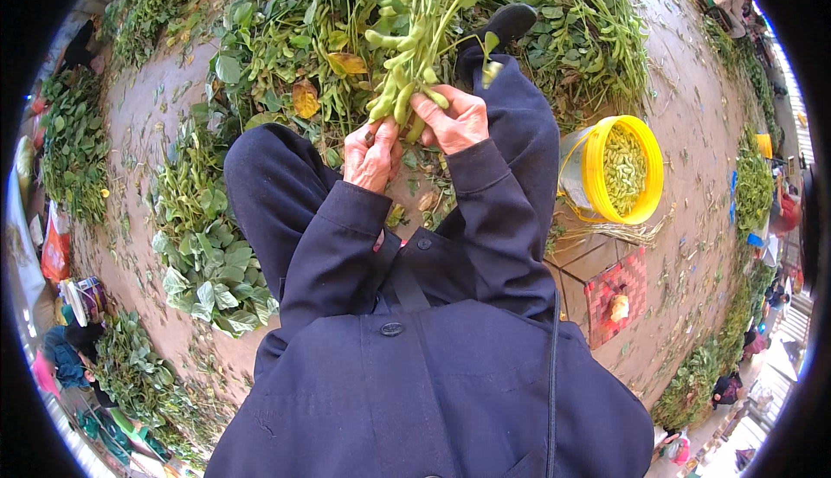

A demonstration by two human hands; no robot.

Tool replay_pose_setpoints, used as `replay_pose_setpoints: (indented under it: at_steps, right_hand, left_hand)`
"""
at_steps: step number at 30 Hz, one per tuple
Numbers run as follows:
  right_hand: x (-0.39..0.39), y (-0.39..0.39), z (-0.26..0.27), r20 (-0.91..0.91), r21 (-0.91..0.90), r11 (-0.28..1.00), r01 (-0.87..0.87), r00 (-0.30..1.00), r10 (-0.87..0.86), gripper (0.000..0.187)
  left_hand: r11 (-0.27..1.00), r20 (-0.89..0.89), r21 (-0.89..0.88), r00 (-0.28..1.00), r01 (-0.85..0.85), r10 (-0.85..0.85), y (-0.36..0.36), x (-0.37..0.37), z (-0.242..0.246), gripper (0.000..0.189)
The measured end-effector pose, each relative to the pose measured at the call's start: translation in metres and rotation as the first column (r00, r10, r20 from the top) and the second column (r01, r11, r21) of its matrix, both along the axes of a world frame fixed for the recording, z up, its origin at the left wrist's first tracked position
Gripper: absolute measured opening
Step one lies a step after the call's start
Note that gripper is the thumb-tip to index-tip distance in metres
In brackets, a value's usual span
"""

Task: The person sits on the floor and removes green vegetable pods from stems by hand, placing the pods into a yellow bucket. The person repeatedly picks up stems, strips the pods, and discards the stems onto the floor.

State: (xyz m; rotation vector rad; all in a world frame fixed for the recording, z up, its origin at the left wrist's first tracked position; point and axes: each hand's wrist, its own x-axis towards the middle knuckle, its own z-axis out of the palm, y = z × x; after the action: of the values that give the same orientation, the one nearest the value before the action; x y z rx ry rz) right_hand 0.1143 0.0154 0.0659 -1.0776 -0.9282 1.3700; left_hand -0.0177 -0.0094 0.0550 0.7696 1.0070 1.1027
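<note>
Between my knees, both hands meet at the near end of a bunch of green soybean plants (415, 43) hung with plump pods. My left hand (373, 153) pinches the cluster from the left, its fingertips against the lower pods (388, 98). Thumb and fingers of my right hand (458, 121) close around a pod (435, 96) on the right side of the cluster. The stems run away from me past my feet. Whether either hand also grips a stem is hidden by pods and fingers.
A yellow-rimmed bucket (657, 173) of picked pods (624, 170) stands right of my leg. Heaped soybean plants (279, 43) lie ahead, with another pile (214, 244) at left. A red woven mat (600, 309) lies behind the bucket. A person (71, 355) sits at far left.
</note>
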Motion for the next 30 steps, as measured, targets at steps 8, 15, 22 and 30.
replay_pose_setpoints:
  at_steps: [8, 15, 22, 30]
  right_hand:
    - [0.012, 0.008, -0.006, -0.331, -0.099, 0.995, 0.019, 0.942, -0.051, 0.023]
    - [0.025, 0.007, 0.014, -0.012, -0.006, 0.991, -0.13, 0.991, 0.13, 0.027]
    - [0.024, 0.005, 0.008, -0.083, -0.01, 0.997, -0.082, 0.993, 0.081, 0.042]
    - [0.011, 0.001, 0.005, -0.236, 0.173, 0.985, -0.011, 0.97, 0.053, 0.049]
  left_hand:
    - [0.988, 0.168, -0.053, 0.977, 0.144, -0.133, -0.006, 0.002, -0.004, 0.013]
    - [0.985, 0.014, -0.035, 0.986, 0.166, -0.166, -0.007, 0.001, -0.004, 0.017]
    - [0.99, -0.146, 0.13, 0.989, 0.054, -0.035, -0.008, 0.001, -0.002, 0.016]
    - [0.939, -0.278, 0.341, 0.951, -0.036, 0.138, -0.005, 0.006, -0.003, 0.021]
